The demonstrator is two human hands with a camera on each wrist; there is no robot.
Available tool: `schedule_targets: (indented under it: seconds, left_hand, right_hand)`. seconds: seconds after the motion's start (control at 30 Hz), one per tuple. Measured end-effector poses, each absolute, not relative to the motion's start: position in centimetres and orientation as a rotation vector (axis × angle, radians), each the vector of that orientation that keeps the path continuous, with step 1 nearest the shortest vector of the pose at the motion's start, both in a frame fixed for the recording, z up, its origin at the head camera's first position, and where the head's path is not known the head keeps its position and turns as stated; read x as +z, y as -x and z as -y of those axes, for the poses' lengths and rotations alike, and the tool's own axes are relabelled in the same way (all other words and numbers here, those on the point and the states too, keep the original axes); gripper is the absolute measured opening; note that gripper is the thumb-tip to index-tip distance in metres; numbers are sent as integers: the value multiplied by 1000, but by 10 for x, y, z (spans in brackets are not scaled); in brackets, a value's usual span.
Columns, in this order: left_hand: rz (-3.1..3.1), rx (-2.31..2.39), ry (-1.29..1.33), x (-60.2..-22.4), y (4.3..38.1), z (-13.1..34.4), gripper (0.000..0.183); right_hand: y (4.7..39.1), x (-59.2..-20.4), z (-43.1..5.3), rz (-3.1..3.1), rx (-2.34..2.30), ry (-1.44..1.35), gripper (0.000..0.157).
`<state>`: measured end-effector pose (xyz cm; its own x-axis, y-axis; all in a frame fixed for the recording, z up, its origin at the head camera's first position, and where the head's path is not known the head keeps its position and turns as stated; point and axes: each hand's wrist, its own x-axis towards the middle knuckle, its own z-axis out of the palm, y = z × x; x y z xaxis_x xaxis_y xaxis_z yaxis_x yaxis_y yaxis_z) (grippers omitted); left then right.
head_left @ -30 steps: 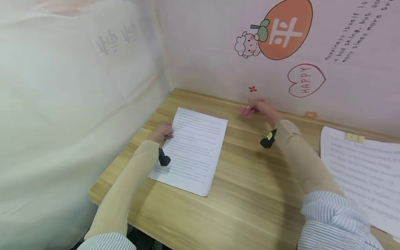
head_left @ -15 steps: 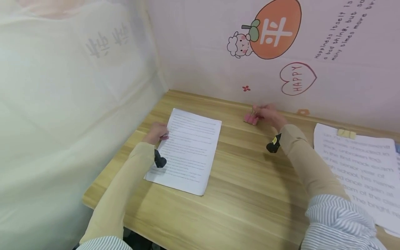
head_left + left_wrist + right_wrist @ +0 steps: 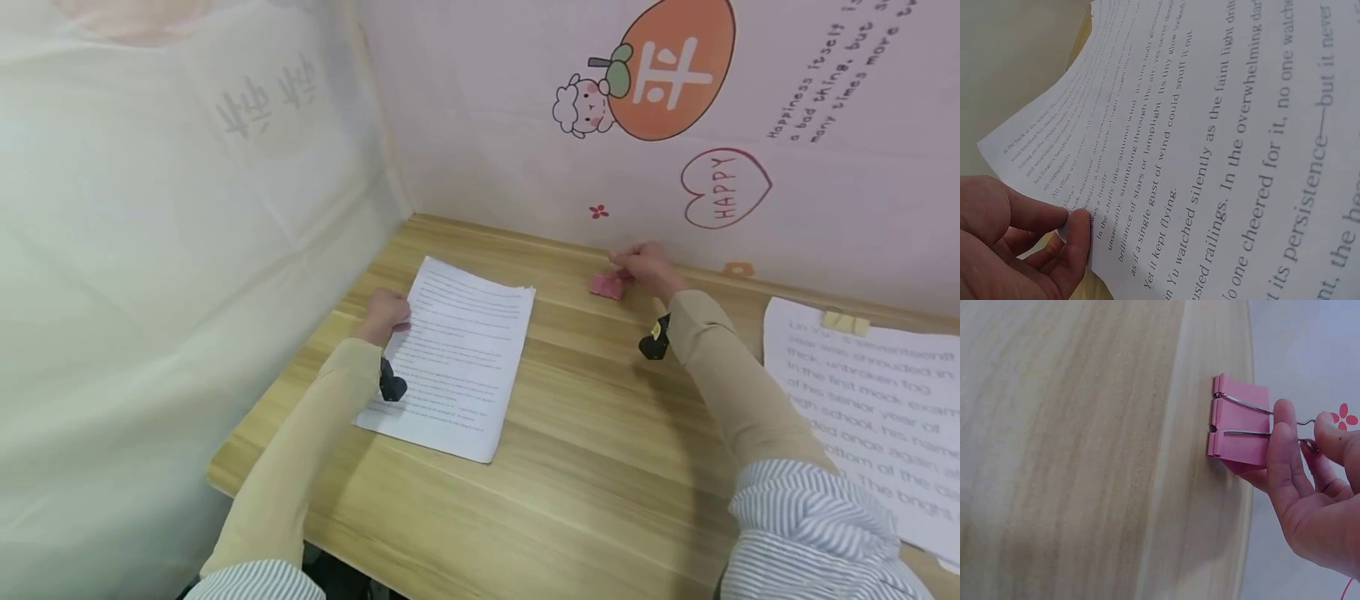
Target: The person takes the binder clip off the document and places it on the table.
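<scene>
Printed paper sheets lie on the wooden table. My left hand pinches their left edge between thumb and fingers; in the left wrist view the paper bends up at that edge. Over toward the back of the table, my right hand holds a pink binder clip by its wire handles. Seen from the right wrist, the clip has its jaws together and facing the tabletop, with the thumb and fingers on the silver wires.
More sheets with larger print lie at the right, a yellow clip on their top edge. A printed pink wall sheet rises behind the table, and a pale curtain hangs along its left side.
The right hand and pink binder clip have moved slightly right and lower in the head view. The left hand keeps its pinch, and the sheets' top edge now looks more curved.
</scene>
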<state>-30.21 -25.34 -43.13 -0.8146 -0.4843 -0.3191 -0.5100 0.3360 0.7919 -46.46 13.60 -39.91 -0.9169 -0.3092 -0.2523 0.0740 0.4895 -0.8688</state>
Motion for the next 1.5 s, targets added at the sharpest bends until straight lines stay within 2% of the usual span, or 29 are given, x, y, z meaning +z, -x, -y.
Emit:
schedule_targets:
  seconds: [0.17, 0.4, 0.63, 0.9, 1.07, 1.23, 1.37, 1.5]
  left_hand:
    - [-2630, 1369, 919, -430, 305, 248, 38]
    - [-2859, 1178, 825, -430, 302, 246, 15]
    - [-2992, 920, 752, -428, 309, 239, 33]
    - [-2987, 886, 723, -430, 317, 224, 32]
    - [-3013, 839, 652, -432, 324, 212, 30]
    - [-3027, 878, 602, -431, 321, 209, 4]
    - [-3076, 944, 583, -433, 311, 225, 23]
    - [-3090, 990, 607, -432, 302, 245, 27]
  right_hand:
    - [462, -400, -139, -2407, -1395, 168, 35]
    - [461, -405, -142, -2402, -1427, 144, 23]
    - [456, -403, -148, -2432, -1439, 149, 23]
    - [443, -402, -166, -2424, -1495, 118, 17]
    - [434, -402, -180, -2515, -1439, 92, 23]
    - [426, -401, -185, -2591, -1366, 78, 40]
    - [425, -396, -185, -2644, -1365, 115, 41]
    - [424, -387, -206, -2677, -1406, 67, 36]
